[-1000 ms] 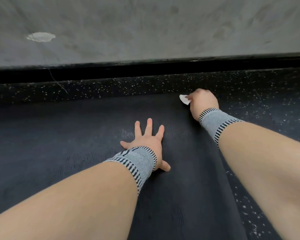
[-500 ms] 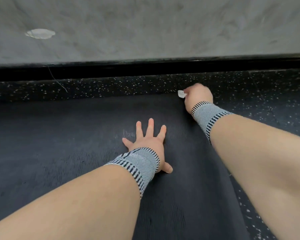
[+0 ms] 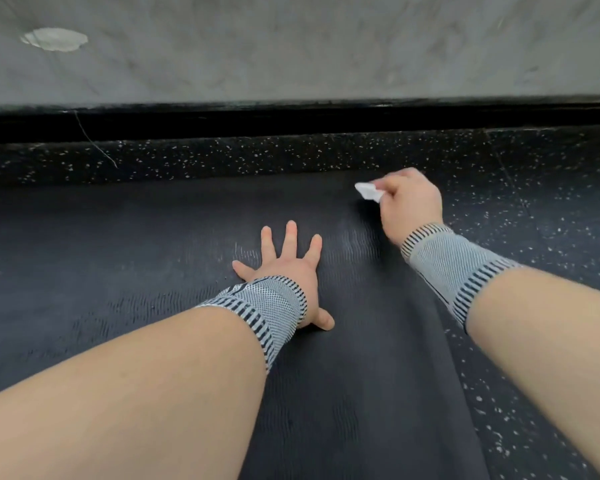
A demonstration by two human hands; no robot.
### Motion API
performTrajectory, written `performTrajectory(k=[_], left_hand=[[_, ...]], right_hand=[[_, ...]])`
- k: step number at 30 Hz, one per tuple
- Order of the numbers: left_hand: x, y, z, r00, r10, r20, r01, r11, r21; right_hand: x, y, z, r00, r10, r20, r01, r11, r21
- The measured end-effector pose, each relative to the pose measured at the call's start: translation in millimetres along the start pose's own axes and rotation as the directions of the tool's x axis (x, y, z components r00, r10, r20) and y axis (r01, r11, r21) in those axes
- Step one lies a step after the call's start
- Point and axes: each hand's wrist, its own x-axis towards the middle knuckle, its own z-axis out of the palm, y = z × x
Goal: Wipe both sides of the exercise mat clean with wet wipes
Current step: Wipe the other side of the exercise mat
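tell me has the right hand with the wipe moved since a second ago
Yes. The right hand holding the wet wipe has shifted slightly left along the mat's far edge, then back toward the planted left hand.

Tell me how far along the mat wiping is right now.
Partly done. Faint streaks show on the mat near the left hand, which looks like wiped ground. In hand: the right hand pinches a small wipe at the mat's far right corner while the left hand presses flat. Left: the rest of this face can't be judged, and the underside looks untouched, since the mat lies flat.
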Motion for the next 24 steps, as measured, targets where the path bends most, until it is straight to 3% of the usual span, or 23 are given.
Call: performTrajectory(k=[3, 7, 12, 14, 17, 19, 21, 24], left_hand=[[-0.6, 0.3, -1.3, 1.0, -0.013, 0.014, 0.013, 1.0, -0.001], [-2.6, 0.2, -1.5, 1.0, -0.011, -0.001, 0.011, 1.0, 0.005], [-3.1, 0.2, -0.1, 1.0, -0.002, -0.005, 0.002, 1.0, 0.017], [-2.9, -0.2, -0.8, 1.0, -0.004, -0.005, 0.004, 1.0, 0.02], [-3.2, 0.1, -1.4, 1.0, -0.001, -0.003, 0.001, 1.0, 0.01], [-2.8, -0.8, -1.9, 1.0, -0.002, -0.003, 0.002, 1.0, 0.015], [-2.9, -0.8, -1.1, 1.0, -0.004, 0.002, 0.004, 1.0, 0.017], [-1.0, -1.9, -0.5, 1.0, -0.007, -0.013, 0.007, 1.0, 0.028]], right_hand=[[46.3, -17.1, 31.8, 0.993, 0.111, 0.046, -0.107, 0.991, -0.075], [8.0, -20.8, 40.5, 0.987, -0.074, 0.146, 0.1, 0.978, -0.183], [-89.4, 22.5, -3.7, 0.904, -0.209, 0.373, 0.247, 0.967, -0.056], [-89.4, 28.2, -19.0, 0.872, -0.229, 0.432, 0.274, 0.961, -0.044], [-32.6, 20.2, -14.7, 0.981, -0.11, 0.16, 0.127, 0.987, -0.102], [12.3, 13.8, -3.8, 0.999, 0.013, 0.035, -0.01, 0.996, -0.088], [29.9, 14.3, 12.3, 0.995, 0.075, 0.07, -0.065, 0.988, -0.138], [0.1, 24.1, 22.2, 0.993, 0.041, 0.107, -0.017, 0.975, -0.221]])
